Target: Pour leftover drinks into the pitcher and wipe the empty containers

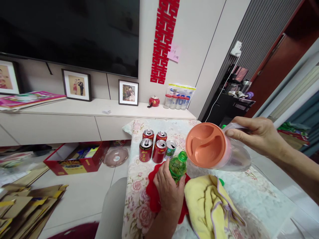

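My left hand (168,189) is wrapped round a small green plastic bottle (178,165) that stands on a red mat (152,194) on the table. My right hand (256,134) grips the handle of a clear jug with an orange-pink lid (206,145). The jug is tipped on its side, lid towards me, with its rim just above and right of the bottle's open neck. A yellow towel (211,205) lies crumpled on the table right of my left hand.
Several opened drink cans (156,146) stand behind the bottle on the floral tablecloth (136,186). A low cabinet (74,119) with framed photos and a red pot runs along the wall. A red box (72,162) and flattened cardboard (22,205) lie on the floor at left.
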The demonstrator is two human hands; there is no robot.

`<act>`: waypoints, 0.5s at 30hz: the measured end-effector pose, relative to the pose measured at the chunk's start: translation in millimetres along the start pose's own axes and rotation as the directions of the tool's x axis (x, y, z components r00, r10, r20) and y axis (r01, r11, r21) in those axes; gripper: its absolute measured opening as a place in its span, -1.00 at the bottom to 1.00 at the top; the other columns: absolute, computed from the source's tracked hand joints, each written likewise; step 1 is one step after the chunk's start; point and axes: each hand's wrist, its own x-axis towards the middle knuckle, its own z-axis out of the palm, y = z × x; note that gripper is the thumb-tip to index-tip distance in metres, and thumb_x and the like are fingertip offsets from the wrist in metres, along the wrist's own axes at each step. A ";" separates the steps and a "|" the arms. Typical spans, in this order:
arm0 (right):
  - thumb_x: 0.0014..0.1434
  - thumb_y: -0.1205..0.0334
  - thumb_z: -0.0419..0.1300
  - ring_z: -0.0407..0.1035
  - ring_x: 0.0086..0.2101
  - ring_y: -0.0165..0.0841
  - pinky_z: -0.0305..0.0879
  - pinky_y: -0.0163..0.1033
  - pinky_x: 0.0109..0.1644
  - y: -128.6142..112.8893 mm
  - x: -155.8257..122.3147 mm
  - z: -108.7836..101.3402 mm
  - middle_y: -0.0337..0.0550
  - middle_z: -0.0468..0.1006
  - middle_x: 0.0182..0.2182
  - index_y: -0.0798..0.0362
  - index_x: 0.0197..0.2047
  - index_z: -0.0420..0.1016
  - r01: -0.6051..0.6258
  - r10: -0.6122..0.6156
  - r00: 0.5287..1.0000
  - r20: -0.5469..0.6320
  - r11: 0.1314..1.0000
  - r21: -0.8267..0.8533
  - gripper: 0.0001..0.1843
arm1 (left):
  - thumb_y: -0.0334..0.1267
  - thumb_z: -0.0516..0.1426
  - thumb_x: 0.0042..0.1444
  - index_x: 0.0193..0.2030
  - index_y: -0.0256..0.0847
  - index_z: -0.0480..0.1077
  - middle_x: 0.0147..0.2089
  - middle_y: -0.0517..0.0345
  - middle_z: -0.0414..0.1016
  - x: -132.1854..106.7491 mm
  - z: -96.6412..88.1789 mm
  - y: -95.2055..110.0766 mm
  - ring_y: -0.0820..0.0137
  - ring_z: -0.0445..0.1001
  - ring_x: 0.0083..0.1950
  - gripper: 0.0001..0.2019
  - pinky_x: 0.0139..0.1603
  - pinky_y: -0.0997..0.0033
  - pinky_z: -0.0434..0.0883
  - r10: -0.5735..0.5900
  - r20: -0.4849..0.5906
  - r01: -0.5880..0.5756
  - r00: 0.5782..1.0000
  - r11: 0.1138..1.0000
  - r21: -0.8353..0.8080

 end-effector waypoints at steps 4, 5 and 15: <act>0.22 -0.26 0.30 0.04 -0.60 -0.50 -0.03 -0.35 -0.59 0.5 0.7 -0.2 -0.33 0.21 -0.66 0.08 -0.54 0.47 0.004 -0.004 1.000 0.000 1.000 -0.014 -0.42 | -0.33 0.29 0.19 0.38 -0.22 0.17 0.22 -0.26 0.52 -0.3 0.8 -0.3 -0.11 0.52 0.20 -0.34 0.13 -0.15 0.40 0.005 0.003 -0.005 1.000 1.000 0.009; 0.23 -0.25 0.30 0.05 -0.59 -0.49 -0.02 -0.35 -0.59 2.0 0.4 -0.4 -0.33 0.23 -0.65 0.07 -0.53 0.49 0.003 -0.003 1.000 0.007 1.000 -0.020 -0.43 | -0.33 0.29 0.19 0.38 -0.23 0.17 0.22 -0.26 0.52 -0.3 0.7 -0.2 -0.11 0.52 0.20 -0.34 0.13 -0.15 0.40 0.004 0.006 -0.004 1.000 1.000 0.012; 0.26 -0.22 0.29 0.11 -0.55 -0.46 0.02 -0.33 -0.54 9.8 -4.0 -3.1 -0.32 0.26 -0.60 0.05 -0.47 0.49 -0.027 0.028 0.998 0.052 0.999 -0.027 -0.49 | -0.32 0.29 0.20 0.38 -0.23 0.17 0.22 -0.26 0.52 -0.6 0.1 0.5 -0.11 0.53 0.19 -0.35 0.13 -0.15 0.41 0.007 -0.004 -0.007 1.000 1.000 0.016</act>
